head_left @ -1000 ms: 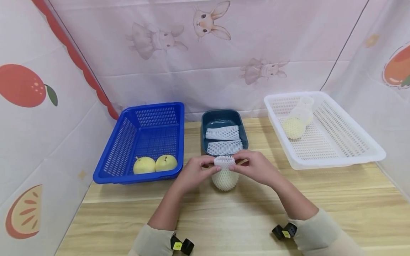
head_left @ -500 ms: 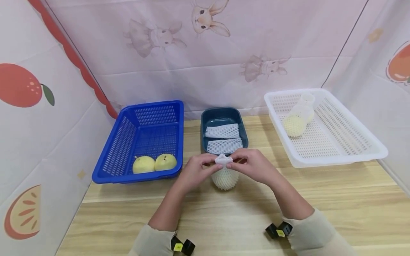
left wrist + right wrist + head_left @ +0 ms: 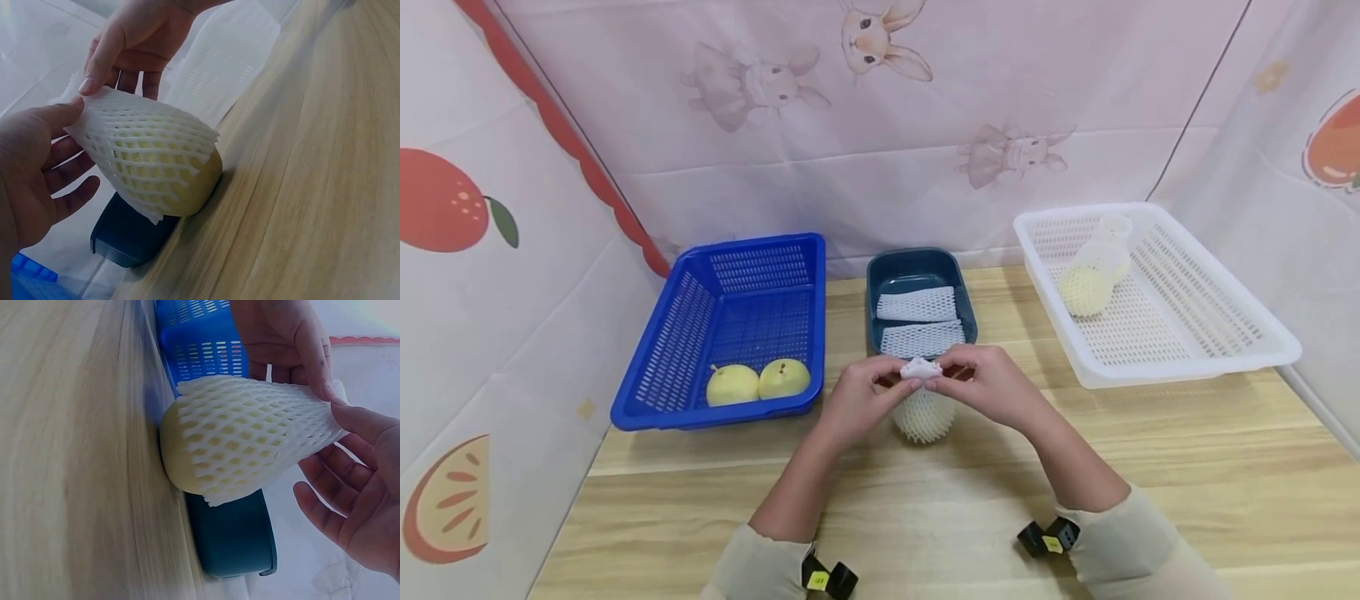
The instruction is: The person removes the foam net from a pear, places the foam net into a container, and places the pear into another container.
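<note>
A pale yellow pear (image 3: 203, 187) stands on the wooden table inside a white foam net sleeve (image 3: 244, 431), its bottom showing below the sleeve's lower edge. My left hand (image 3: 861, 400) pinches the sleeve's upper rim between thumb and fingers on the left side. On the opposite side my right hand (image 3: 992, 387) pinches the same rim, the thumbs close together. Between them the sleeve's top is drawn in narrow above the fruit. Just behind the hands, a dark teal tray (image 3: 917, 260) holds two flat foam net sleeves (image 3: 917, 305).
At the left is a blue basket (image 3: 722, 333) with two bare pears (image 3: 733, 386) near its front. A white basket (image 3: 1157, 367) at the right contains pears in foam net sleeves (image 3: 1086, 292). Printed fabric (image 3: 865, 208) walls the table at the back and sides.
Both hands have drawn the sleeve's mouth from a wide upright ring into a narrow, bunched top. The pear has stayed in about the same place on the table.
</note>
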Available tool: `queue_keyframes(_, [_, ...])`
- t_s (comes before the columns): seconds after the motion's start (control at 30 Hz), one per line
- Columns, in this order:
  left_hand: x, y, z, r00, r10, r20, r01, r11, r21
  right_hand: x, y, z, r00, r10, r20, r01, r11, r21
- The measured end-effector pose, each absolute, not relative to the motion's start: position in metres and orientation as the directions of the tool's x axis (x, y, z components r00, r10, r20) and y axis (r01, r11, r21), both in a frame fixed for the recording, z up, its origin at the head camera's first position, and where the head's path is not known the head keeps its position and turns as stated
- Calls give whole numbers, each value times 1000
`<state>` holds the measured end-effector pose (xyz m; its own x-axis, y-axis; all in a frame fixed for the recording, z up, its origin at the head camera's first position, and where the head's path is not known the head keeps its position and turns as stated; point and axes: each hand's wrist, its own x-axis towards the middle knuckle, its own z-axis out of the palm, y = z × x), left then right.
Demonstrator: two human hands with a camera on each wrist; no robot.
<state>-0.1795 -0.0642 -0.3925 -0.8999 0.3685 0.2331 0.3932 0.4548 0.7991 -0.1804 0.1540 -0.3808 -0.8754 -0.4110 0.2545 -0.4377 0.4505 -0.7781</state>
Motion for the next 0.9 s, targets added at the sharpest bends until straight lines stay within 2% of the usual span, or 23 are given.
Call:
queue_keyframes(0.2, [-179, -64, -394, -905, 340, 255, 398, 465, 791, -182, 154, -383, -870, -426, 248, -437, 436, -787])
queue_keyframes(0.37, [-180, -66, -393, -894, 366, 259, 414, 450, 791, -184, 155, -386, -864, -444, 238, -449, 465, -763])
queue_keyframes(0.67, [-186, -78, -391, -864, 489, 120, 394, 509, 765, -184, 156, -388, -861, -447, 241, -457, 477, -750])
queue_keyframes(0.9, [-187, -78, -393, -860, 502, 88, 377, 512, 772, -185, 163, -385, -875, -458, 160, -419, 546, -725])
